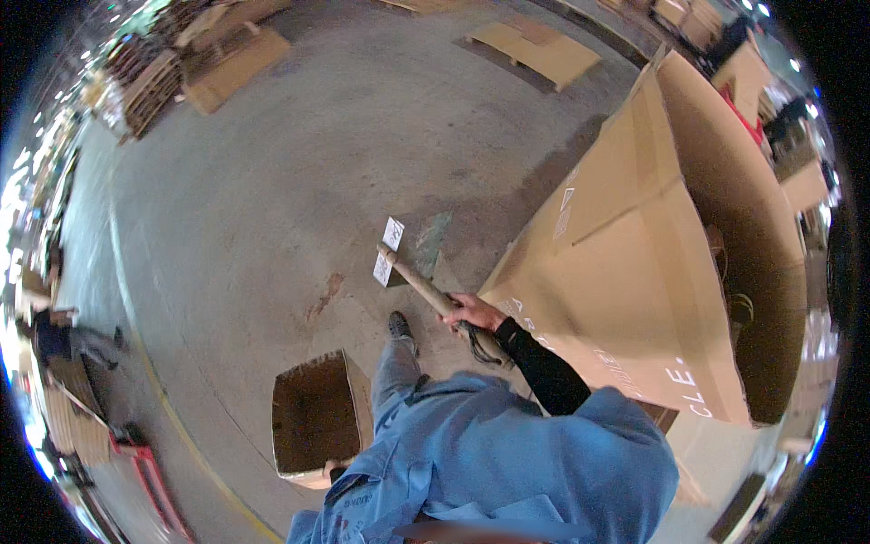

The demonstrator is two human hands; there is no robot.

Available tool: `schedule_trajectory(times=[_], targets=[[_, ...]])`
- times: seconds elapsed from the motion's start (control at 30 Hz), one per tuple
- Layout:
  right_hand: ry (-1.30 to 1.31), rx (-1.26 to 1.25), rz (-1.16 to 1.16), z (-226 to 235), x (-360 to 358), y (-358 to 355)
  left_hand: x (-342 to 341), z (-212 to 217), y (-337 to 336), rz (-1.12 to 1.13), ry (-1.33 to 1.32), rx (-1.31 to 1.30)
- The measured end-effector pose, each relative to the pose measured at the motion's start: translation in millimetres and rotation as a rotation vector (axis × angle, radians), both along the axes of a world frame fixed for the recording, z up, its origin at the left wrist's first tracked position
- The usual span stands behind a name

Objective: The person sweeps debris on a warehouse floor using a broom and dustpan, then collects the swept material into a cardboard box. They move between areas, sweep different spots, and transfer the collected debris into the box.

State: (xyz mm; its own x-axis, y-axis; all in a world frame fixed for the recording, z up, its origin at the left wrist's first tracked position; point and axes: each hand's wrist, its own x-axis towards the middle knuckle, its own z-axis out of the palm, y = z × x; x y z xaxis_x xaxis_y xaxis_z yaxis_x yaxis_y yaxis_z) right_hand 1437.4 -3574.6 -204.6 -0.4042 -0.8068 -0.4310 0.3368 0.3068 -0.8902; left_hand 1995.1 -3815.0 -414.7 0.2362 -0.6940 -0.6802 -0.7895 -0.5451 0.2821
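My right hand (pixel 473 313) is wrapped round a long brownish-grey stick-like thing (pixel 419 283), its far end angled forward and left. Dark cords or straps (pixel 482 346) hang in a loop just below that hand. At my left side, my left hand (pixel 332 469) is at the near rim of an open cardboard box (pixel 358 390), its fingers closed on the edge; most of this hand is hidden by my blue clothing. The inside of the box is dark. White printed paper (pixel 382 263) shows beyond the stick's far end.
A very large open cardboard carton (pixel 616 263) stands close on my right. Flat cardboard (pixel 535 53) lies on the floor ahead, with pallets (pixel 152 95) far left. Another person (pixel 68 337) is at the left, near a red pallet jack (pixel 154 485). A yellow line (pixel 181 431) crosses the floor.
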Motion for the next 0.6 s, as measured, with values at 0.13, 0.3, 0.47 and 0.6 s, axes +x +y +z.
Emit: schedule_trajectory(times=[0.13, 0.3, 0.47, 0.6], targets=[[0.023, 0.048, -0.127, 29.4, -27.8, -30.7, -72.1, 56.7, -101.4, -0.198, -0.097, -0.050], [-0.219, -0.049, -0.339, 76.2, -66.4, -34.4, -190.9, 149.1, -230.9, -0.658, -0.406, -0.107], [-0.171, -0.172, -0.378, 57.4, -138.4, -28.5, -319.6, 173.0, -255.1, 0.175, 0.234, -0.385], [-0.389, -0.300, -0.538, 59.8, -175.7, -6.6, -405.4, 201.4, -261.6, 0.140, 0.225, -0.362]])
